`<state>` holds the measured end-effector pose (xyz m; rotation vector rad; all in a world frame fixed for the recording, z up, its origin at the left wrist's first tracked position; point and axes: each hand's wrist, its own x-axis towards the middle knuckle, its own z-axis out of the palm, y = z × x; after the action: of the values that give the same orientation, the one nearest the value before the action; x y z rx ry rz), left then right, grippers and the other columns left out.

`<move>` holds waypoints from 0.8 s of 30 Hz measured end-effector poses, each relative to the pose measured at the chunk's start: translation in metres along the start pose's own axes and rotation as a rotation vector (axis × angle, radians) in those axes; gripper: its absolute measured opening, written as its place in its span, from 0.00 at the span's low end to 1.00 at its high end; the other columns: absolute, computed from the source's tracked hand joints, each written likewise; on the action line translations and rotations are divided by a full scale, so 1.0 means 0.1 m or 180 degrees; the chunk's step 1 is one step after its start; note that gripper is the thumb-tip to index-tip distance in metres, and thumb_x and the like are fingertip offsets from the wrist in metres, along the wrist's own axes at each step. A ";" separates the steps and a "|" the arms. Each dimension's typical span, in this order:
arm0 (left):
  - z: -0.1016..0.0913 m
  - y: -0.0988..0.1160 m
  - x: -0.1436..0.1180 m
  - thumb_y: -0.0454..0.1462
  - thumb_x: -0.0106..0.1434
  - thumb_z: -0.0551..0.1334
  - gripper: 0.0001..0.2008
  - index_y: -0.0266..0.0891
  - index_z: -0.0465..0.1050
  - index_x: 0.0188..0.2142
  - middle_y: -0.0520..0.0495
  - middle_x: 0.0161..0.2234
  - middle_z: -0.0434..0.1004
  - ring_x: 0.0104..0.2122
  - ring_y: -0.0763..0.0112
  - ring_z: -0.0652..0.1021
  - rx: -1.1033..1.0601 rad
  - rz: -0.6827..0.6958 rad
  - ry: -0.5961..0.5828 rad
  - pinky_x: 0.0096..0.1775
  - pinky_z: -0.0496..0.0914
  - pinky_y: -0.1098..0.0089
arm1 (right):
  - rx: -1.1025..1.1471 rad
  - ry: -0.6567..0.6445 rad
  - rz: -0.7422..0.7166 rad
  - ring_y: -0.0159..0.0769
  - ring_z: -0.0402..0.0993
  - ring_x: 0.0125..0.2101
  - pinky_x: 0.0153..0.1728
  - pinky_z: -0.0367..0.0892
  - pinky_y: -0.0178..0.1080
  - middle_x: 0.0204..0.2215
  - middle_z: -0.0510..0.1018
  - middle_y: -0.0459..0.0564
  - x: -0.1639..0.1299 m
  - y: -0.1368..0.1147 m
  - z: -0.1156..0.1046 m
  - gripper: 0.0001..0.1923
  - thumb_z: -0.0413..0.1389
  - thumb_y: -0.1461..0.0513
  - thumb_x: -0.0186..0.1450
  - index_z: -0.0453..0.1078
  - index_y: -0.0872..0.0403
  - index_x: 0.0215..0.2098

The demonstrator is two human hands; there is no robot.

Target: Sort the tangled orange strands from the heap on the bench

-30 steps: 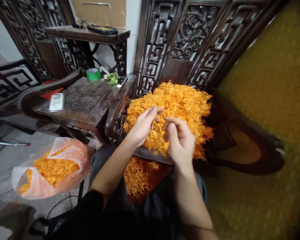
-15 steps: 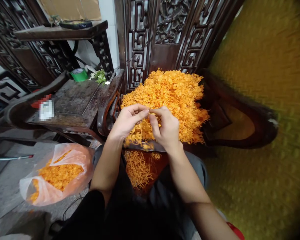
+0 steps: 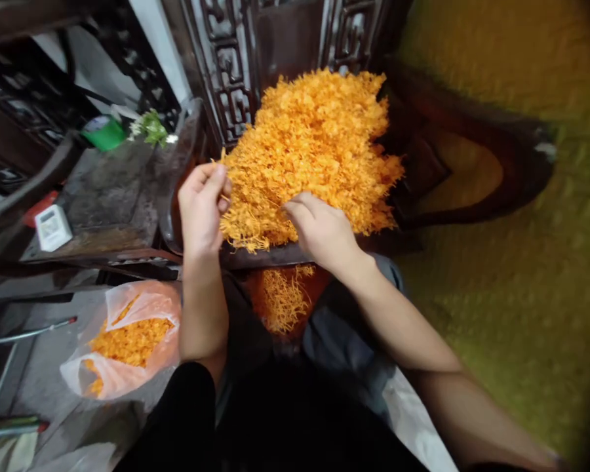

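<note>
A big heap of small orange flower-like pieces with thin stems [image 3: 319, 144] covers the seat of a dark wooden chair [image 3: 275, 254]. At the heap's left edge, my left hand [image 3: 200, 200] is closed in a pinch on a small orange piece [image 3: 222, 156] whose tip sticks up past the fingers. My right hand [image 3: 324, 233] is over the front of the heap, fingers bent downward and pressed together; what lies between them is hidden. Below the seat edge, between my legs, thin orange strands [image 3: 284, 303] lie in a reddish bag or container.
On the floor at left stands a translucent plastic bag [image 3: 160, 298] with more orange pieces. The wooden table [image 3: 111, 190] holds a green tape roll [image 3: 103, 133], a white-flowered sprig [image 3: 152, 128] and a white digital device [image 3: 53, 227]. A chair arm [image 3: 521, 177] curves at right.
My hands, together before, have moved apart: the left went left with an orange piece, the right down onto the heap's front. The view has tilted downward.
</note>
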<state>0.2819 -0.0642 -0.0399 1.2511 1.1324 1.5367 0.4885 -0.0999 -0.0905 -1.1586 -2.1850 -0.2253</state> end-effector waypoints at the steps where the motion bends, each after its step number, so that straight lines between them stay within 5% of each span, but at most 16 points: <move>1: 0.00 0.00 -0.02 0.50 0.63 0.70 0.14 0.45 0.72 0.33 0.55 0.25 0.68 0.22 0.78 0.60 0.0036 0.0027 -0.0099 0.24 0.51 0.68 | -0.0051 -0.0231 -0.0036 0.41 0.74 0.43 0.35 0.72 0.41 0.45 0.78 0.57 -0.13 0.02 0.06 0.19 0.44 0.68 0.75 0.69 0.54 0.59; 4: 0.07 -0.03 -0.08 0.48 0.66 0.69 0.11 0.45 0.73 0.36 0.55 0.27 0.71 0.25 0.78 0.63 0.0271 -0.0062 -0.0589 0.26 0.55 0.69 | -0.0066 -0.0929 -0.0287 0.43 0.72 0.45 0.38 0.72 0.42 0.46 0.76 0.58 -0.50 0.03 0.17 0.21 0.43 0.69 0.76 0.65 0.57 0.64; 10: 0.20 -0.11 -0.18 0.45 0.69 0.66 0.11 0.41 0.74 0.37 0.50 0.30 0.78 0.27 0.75 0.71 0.1124 -0.0296 -0.1676 0.30 0.62 0.70 | -0.0179 -0.1620 -0.0540 0.42 0.70 0.42 0.42 0.69 0.44 0.42 0.73 0.57 -0.74 0.06 0.21 0.17 0.45 0.58 0.79 0.71 0.61 0.51; 16: 0.27 -0.09 -0.20 0.39 0.68 0.67 0.08 0.40 0.74 0.33 0.48 0.27 0.77 0.22 0.73 0.76 0.0950 -0.0486 -0.1629 0.24 0.62 0.71 | -0.0173 -0.1091 -0.0473 0.41 0.68 0.40 0.36 0.65 0.43 0.38 0.72 0.54 -0.66 -0.01 0.10 0.21 0.49 0.49 0.77 0.72 0.57 0.47; 24: 0.28 -0.03 -0.25 0.41 0.69 0.66 0.09 0.38 0.73 0.36 0.50 0.28 0.77 0.24 0.76 0.75 0.0845 -0.0549 -0.1833 0.25 0.65 0.73 | 0.0632 -0.0264 -0.0931 0.33 0.50 0.21 0.23 0.48 0.41 0.18 0.56 0.43 -0.72 -0.01 0.12 0.29 0.56 0.43 0.70 0.60 0.51 0.20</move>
<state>0.3136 -0.0841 -0.0459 1.5922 1.0387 0.8298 0.5112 -0.1444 -0.1439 -0.7504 -2.3848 -0.0819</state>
